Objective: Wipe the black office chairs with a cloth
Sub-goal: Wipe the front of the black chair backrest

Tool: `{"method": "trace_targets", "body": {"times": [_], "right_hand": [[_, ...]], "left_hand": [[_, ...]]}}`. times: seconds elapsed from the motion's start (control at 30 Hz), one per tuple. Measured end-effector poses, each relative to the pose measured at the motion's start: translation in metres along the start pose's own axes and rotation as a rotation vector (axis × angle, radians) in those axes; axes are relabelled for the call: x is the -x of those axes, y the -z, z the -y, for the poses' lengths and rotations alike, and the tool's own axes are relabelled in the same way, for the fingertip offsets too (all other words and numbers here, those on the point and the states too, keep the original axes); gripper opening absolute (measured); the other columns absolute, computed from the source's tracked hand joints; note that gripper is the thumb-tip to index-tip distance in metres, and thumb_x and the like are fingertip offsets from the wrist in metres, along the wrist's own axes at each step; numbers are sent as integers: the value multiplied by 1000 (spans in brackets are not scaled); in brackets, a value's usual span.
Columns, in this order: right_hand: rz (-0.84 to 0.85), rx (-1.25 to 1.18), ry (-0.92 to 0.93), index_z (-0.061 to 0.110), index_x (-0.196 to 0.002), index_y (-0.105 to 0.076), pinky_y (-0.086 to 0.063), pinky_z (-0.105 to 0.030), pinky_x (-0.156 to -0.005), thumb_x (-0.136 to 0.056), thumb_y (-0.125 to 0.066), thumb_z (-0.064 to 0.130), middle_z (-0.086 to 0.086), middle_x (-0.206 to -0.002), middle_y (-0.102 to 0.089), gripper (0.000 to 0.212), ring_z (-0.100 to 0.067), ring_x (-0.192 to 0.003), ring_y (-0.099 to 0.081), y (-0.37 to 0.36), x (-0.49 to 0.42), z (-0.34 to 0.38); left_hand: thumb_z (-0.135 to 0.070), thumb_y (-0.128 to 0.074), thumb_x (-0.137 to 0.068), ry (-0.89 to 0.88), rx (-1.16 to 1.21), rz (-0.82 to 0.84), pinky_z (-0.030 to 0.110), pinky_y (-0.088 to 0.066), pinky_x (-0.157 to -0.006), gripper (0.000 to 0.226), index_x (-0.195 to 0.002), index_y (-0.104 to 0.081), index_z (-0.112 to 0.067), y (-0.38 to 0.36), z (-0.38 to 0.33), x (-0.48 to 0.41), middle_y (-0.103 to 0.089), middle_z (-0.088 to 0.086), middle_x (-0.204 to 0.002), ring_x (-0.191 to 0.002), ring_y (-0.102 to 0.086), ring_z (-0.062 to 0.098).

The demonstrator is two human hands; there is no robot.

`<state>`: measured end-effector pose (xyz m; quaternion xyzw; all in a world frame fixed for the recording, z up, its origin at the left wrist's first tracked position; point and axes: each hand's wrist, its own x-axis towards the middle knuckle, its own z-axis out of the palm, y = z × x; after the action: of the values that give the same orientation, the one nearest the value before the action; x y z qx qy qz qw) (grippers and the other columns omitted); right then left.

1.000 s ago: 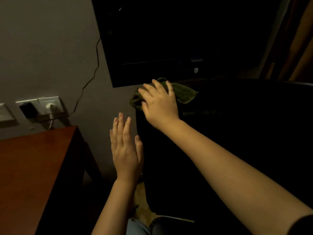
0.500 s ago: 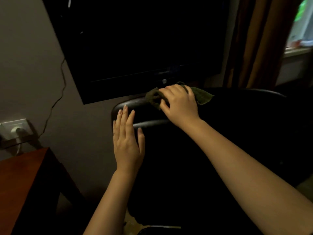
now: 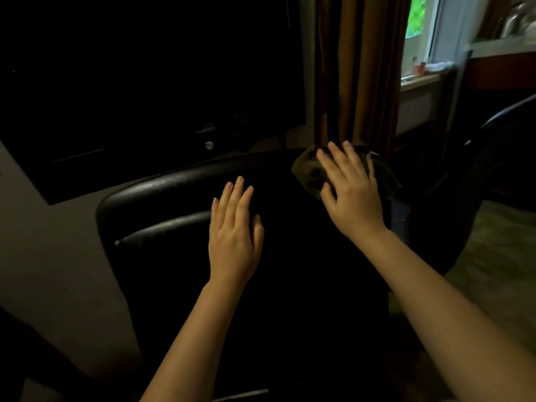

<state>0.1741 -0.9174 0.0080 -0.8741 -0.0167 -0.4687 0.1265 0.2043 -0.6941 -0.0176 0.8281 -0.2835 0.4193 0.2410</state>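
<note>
Black office chair [image 3: 162,204]: backrest top edge was seen running left to right. Green cloth [image 3: 306,171]: bunched at its right end, stretched along that edge, pressed under the flat-fingered right hand [image 3: 352,195]. Left hand [image 3: 235,236]: fingers straight, nothing held, over the backrest.

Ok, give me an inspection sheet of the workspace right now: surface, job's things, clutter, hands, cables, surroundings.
Surface: chair back, black, glossy along its top edge.
Job's things: cloth, dark green, bunched on the chair's top right corner.
Clutter: small items on the sill, too small to tell.
Hands: right hand presses the cloth, fingers spread; left hand flat, fingers straight, at the chair back, contact unclear.
Cables: nothing seen.
Surroundings: dark screen behind the chair; brown curtain; window; dark curved frame at right, perhaps another chair.
</note>
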Motion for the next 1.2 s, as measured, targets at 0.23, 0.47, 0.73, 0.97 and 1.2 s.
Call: {"method": "trace_targets", "body": {"times": [0.23, 0.47, 0.73, 0.97, 1.2], "right_hand": [[31, -34, -40, 18, -146, -41, -6, -36, -118, -92, -41, 20, -1, -156, -30, 54, -17, -148, -16, -13, 92, 11], [100, -105, 131, 19, -143, -41, -23, -38, -118, -91, -46, 12, -1, -154, -33, 52, -20, -145, -28, -5, 168, 3], [-203, -364, 147, 2, -125, -60, -37, -39, -110, -82, -52, -14, -14, -137, -47, 47, -29, -129, -46, 50, 68, 8], [-48, -123, -40, 6, -141, -47, -17, -27, -120, -89, -55, -6, -7, -153, -34, 54, -23, -147, -20, 14, 81, -32], [-93, -138, -55, 8, -141, -41, -23, -33, -119, -95, -45, 5, -3, -150, -37, 47, -22, -145, -25, -2, 150, -15]], "left_hand": [[-26, -39, -96, -36, -29, 45, 38, -6, -121, 49, -142, -41, -10, -32, -22, 28, -32, 7, -154, -146, -19, 20], [-25, -38, -96, -22, -24, 9, 40, -6, -122, 50, -143, -39, -9, -34, -22, 32, -32, 9, -154, -146, -19, 23], [-24, -39, -94, -16, -19, -2, 38, -6, -122, 51, -143, -41, -8, -36, -23, 32, -32, 9, -153, -146, -19, 23], [-24, -39, -94, -30, -27, -2, 35, -3, -122, 51, -144, -37, -10, -36, -17, 34, -30, 8, -154, -147, -17, 22], [-24, -39, -95, -32, -52, -15, 37, -6, -122, 50, -143, -40, -8, -41, -20, 37, -32, 10, -154, -146, -18, 23]]}}
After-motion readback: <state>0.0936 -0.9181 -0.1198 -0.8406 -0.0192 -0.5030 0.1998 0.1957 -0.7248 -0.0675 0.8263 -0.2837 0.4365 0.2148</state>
